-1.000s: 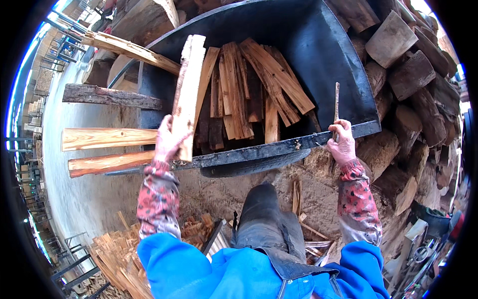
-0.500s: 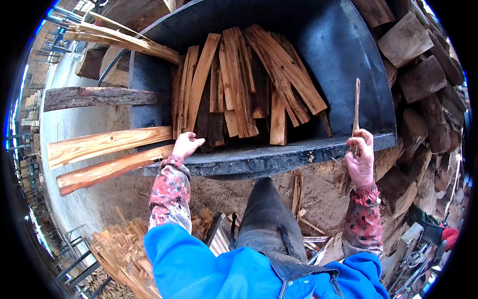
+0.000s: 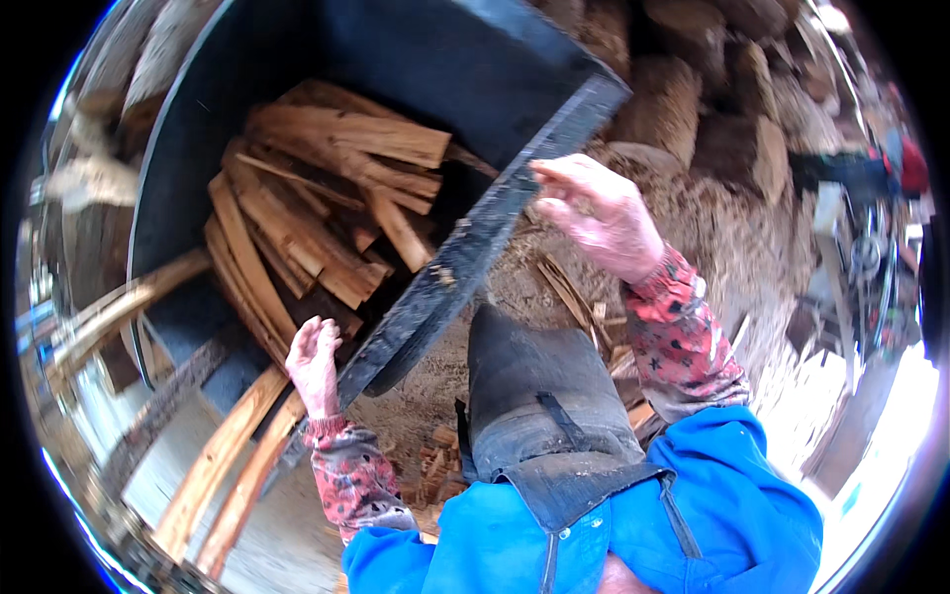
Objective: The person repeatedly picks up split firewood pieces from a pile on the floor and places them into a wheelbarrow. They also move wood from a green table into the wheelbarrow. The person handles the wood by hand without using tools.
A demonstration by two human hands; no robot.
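Observation:
A dark metal bin (image 3: 396, 59) holds a pile of split wood slats (image 3: 307, 247), fanned out and leaning over one another. Across the top of the pile lies a thin stick (image 3: 297, 180). My right hand (image 3: 602, 213) is raised beside the bin's near rim (image 3: 485, 233), fingers stretched forward, with nothing visible in it. At the rim's left end, my left hand (image 3: 315, 364) hovers with fingers loosely bent and apart, close to the ends of two pale boards (image 3: 223, 455). It holds nothing that I can see.
A bark-covered slab (image 3: 158, 416) and long splintered strips (image 3: 129, 302) stick out from the bin's left side. Cut logs (image 3: 653, 109) are stacked beyond it at the right. Wood scraps (image 3: 569, 292) lie on the ground by my dark apron (image 3: 544, 396). Machinery (image 3: 866, 257) stands far right.
The thin stick has left my right hand and now lies on the pile. That hand has moved in toward the rim. The whole view has turned, so the bin appears tilted.

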